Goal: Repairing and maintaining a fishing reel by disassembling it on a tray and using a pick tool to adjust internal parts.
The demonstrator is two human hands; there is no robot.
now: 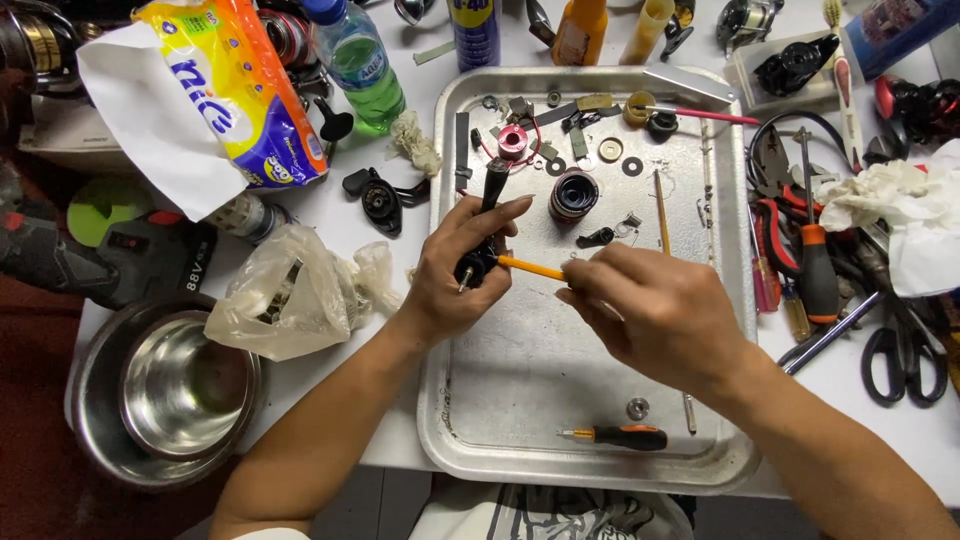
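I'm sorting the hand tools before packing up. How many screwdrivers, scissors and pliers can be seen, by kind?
Screwdrivers: 2, an orange-and-black small screwdriver lying in the metal tray, and a large orange-and-black screwdriver on the table to its right.
Scissors: 1, black-handled.
Pliers: 1, red-handled.
Total: 4.

A steel bowl [185,385], green bottle [362,65] and black-handled scissors [905,350] lie about.
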